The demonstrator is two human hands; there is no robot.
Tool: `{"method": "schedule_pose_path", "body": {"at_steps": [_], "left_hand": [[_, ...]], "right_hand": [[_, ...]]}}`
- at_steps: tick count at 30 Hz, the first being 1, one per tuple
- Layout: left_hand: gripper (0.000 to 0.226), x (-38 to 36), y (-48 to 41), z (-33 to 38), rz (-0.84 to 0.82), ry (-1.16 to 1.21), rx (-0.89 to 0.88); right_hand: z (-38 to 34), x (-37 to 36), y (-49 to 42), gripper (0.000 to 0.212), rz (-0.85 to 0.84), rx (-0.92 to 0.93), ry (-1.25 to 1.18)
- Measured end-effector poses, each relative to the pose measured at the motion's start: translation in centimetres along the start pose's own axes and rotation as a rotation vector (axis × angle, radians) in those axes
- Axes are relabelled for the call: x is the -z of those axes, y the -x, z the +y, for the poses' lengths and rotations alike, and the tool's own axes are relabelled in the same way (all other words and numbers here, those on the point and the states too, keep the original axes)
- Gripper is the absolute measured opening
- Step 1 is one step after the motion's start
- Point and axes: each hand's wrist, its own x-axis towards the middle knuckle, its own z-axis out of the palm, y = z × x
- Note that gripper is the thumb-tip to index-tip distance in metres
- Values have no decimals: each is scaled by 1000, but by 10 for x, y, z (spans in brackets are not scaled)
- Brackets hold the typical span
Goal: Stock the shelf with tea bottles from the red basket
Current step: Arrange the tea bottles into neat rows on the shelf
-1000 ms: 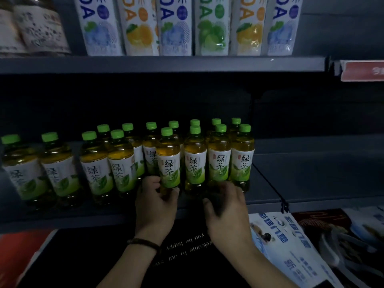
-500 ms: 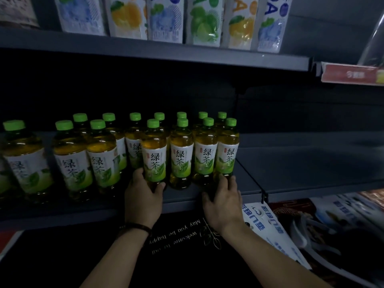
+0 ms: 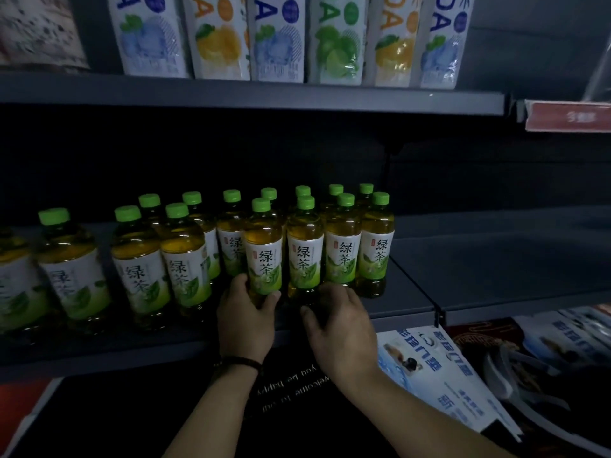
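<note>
Head view: our left hand (image 3: 246, 320) grips the base of 1 front-row tea bottle (image 3: 263, 259) at the shelf (image 3: 413, 312) edge. Our right hand (image 3: 340, 325) curls round the neighbouring bottle (image 3: 305, 256). Slide both back squarely, labels forward. Rear bottles (image 3: 229, 231) behind the edge limit travel; soda cartons (image 3: 277, 38) stand above it.

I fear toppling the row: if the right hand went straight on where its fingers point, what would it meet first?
Probably the front-row green tea bottle, whose base the right hand holds; depth is unclear.
</note>
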Motion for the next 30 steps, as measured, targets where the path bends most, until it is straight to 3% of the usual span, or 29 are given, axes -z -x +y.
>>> {"method": "schedule_pose_path", "body": {"at_steps": [4, 8, 23, 30], "left_hand": [[51, 1, -1, 5, -3, 22, 17], [51, -1, -2, 6, 3, 6, 16], [49, -10, -4, 8, 23, -93, -5], [55, -4, -2, 7, -51, -71, 10]], "right_hand": [[-24, -14, -14, 44, 46, -251, -131], [-38, -20, -28, 46, 55, -383, -184], [-45, -23, -34, 42, 72, -394, -168], [-43, -22, -30, 40, 72, -389, -132]]}}
